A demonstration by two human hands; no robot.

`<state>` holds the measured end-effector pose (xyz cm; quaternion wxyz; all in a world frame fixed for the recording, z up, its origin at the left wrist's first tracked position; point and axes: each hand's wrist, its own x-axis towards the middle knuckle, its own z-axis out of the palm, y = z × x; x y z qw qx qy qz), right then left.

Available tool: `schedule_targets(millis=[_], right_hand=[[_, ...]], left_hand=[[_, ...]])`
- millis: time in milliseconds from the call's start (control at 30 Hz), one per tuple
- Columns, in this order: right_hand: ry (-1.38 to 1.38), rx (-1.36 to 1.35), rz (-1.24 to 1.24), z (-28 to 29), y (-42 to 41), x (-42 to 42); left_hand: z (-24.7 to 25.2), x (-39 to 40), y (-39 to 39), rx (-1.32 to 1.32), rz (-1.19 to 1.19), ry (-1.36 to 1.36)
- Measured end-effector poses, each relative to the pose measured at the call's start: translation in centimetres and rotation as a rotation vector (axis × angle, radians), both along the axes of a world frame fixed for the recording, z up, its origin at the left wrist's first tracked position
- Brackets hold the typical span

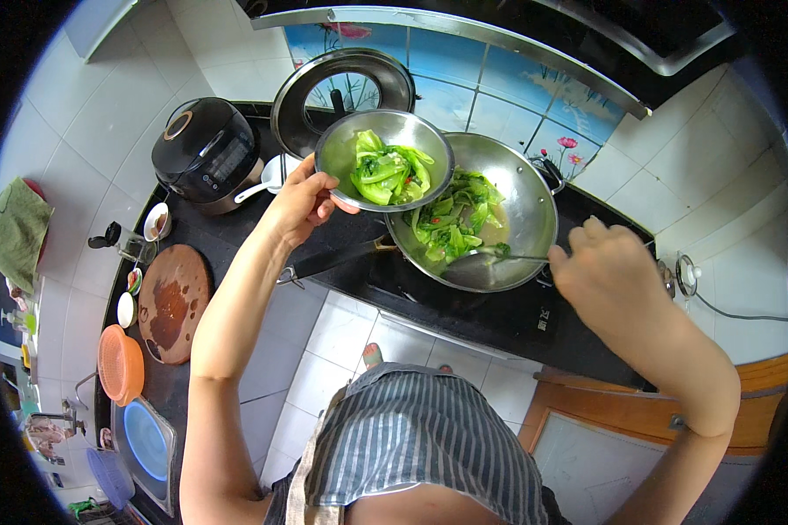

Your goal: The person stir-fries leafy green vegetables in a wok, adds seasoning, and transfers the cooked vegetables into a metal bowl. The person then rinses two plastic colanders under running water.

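Observation:
My left hand (pixel 305 200) grips the rim of a stainless steel bowl (pixel 335 154), thumb over the edge and fingers beneath. Cooked green leafy vegetables (pixel 394 170) with bits of red lie in the bowl, which is held above the left side of a steel wok (pixel 532 197). More of the greens (pixel 456 216) sit in the wok with some pale liquid. In my right hand (pixel 607 275) is the handle of a metal spatula (pixel 476 268); its blade rests low in the wok beside the greens. The bowl hides part of the wok's left rim.
A wok lid (pixel 289 125) leans against the tiled wall behind the bowl. Left of it stands a black rice cooker (pixel 203 151) near a white ladle (pixel 253 190). Along the left counter are a round wooden cutting board (pixel 194 289), an orange basket (pixel 121 364) and a blue basin (pixel 146 440).

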<state>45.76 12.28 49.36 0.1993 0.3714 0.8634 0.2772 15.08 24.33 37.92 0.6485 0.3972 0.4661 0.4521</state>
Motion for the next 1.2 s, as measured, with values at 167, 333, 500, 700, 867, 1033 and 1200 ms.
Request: schedule_targets(millis=[167, 333, 500, 700, 867, 1033, 1200], right_hand=[[0.07, 0.247, 0.015, -3.5, 2.4, 1.0], [0.067, 0.234, 0.035, -0.9, 2.5, 2.5], [0.098, 0.135, -0.139, -2.4, 3.2, 3.7], [0.372, -0.188, -0.505, 1.7, 6.4, 6.8], [0.708, -0.816, -1.233, 2.0, 9.3, 11.2], [1.028, -0.912, -1.119, -4.9, 6.7, 12.8], [1.424, -0.736, -0.884, -15.1, 3.9, 8.2]], left_hand=[[-0.3, -0.7, -0.4, -0.008, 0.022, -0.018], [-0.9, -1.8, -1.1, 0.004, -0.012, -0.024], [-1.4, -1.7, -0.8, -0.007, -0.016, -0.039], [-0.8, -1.1, -0.9, 0.007, -0.008, -0.032], [-1.1, -1.9, -1.1, 0.011, -0.018, -0.067], [-1.1, -2.9, -1.7, 0.028, 0.007, -0.065], [-1.0, -3.0, -0.8, 0.029, 0.001, -0.025]])
